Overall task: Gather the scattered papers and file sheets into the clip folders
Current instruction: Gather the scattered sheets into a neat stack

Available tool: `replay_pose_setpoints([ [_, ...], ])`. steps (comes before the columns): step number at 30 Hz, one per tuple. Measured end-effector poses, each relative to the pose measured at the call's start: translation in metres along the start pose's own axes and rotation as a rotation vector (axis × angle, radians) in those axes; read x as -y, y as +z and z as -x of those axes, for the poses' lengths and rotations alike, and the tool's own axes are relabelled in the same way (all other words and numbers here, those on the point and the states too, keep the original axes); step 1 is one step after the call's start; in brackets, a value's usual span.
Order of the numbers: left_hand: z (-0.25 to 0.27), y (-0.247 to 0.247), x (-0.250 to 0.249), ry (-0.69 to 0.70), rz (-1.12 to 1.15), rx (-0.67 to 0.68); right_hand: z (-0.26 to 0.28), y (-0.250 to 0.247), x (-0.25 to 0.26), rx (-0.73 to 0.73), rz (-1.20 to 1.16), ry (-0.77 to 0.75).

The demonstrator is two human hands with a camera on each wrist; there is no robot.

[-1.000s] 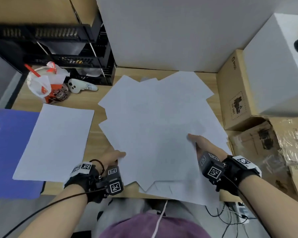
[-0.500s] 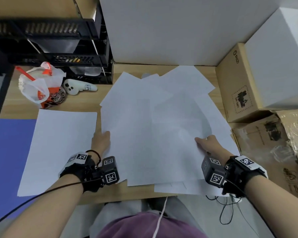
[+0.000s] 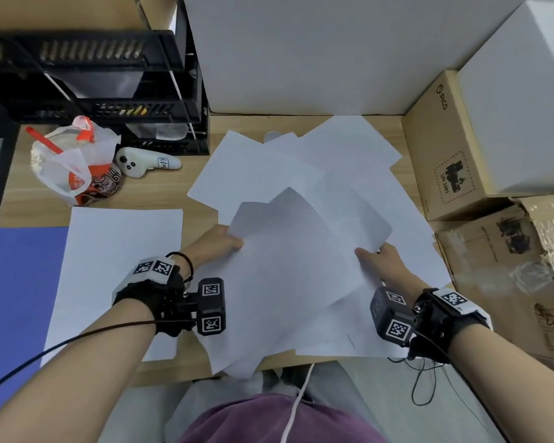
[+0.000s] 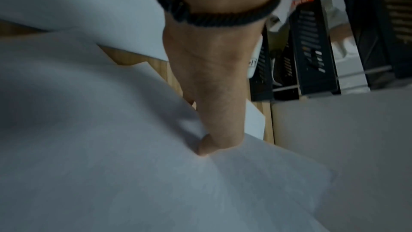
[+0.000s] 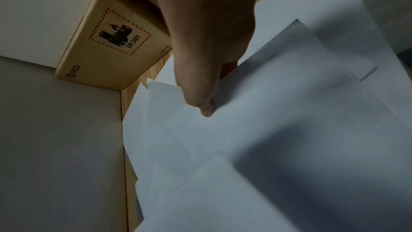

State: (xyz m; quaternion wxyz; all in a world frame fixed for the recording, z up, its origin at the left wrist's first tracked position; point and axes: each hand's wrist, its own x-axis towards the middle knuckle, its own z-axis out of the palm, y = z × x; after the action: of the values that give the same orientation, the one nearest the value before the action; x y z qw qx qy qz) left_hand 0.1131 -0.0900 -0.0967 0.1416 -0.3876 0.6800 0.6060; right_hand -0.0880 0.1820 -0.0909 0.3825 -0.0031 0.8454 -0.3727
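Note:
Several loose white sheets (image 3: 301, 257) are bunched and curling upward at the middle of the wooden desk (image 3: 160, 190). My left hand (image 3: 219, 243) pinches their left edge, thumb on top (image 4: 208, 147) and fingers hidden beneath. My right hand (image 3: 378, 259) pinches the right edge the same way, its thumb (image 5: 204, 107) pressed on the paper. More scattered sheets (image 3: 349, 148) lie flat under and behind the lifted bunch. A neat stack of sheets (image 3: 115, 270) lies on an open blue folder (image 3: 16, 298) at the left.
A black file rack (image 3: 93, 78) stands at the back left, with a bagged drink cup (image 3: 71, 164) and a white controller (image 3: 144, 163) in front of it. Cardboard boxes (image 3: 445, 148) and a white box (image 3: 518, 103) crowd the right side. A white wall panel (image 3: 317, 52) closes the back.
Both hands moved inward and took hold of the pile's edges. The top sheets, flat before, now rise and curl between them.

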Motion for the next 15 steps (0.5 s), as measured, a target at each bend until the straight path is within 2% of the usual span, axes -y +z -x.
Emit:
replay_pose_setpoints([
  [4, -0.014, 0.024, -0.009, 0.086, -0.158, 0.027, -0.001, 0.000, 0.000, 0.132, -0.031, -0.050],
  [8, -0.027, 0.048, -0.023, 0.166, -0.338, 0.101, -0.005, -0.004, -0.001, 0.225, -0.165, -0.102],
  [10, -0.028, 0.059, -0.029, 0.161, -0.324, 0.108, -0.007, -0.005, -0.004, 0.267, -0.211, -0.083],
  [12, -0.033, 0.067, -0.032, 0.174, -0.352, 0.134, -0.008, -0.007, -0.006, 0.225, -0.230, -0.023],
  [15, -0.039, 0.070, -0.037, 0.178, -0.379, 0.207, -0.014, -0.014, -0.015, 0.082, -0.287, 0.098],
])
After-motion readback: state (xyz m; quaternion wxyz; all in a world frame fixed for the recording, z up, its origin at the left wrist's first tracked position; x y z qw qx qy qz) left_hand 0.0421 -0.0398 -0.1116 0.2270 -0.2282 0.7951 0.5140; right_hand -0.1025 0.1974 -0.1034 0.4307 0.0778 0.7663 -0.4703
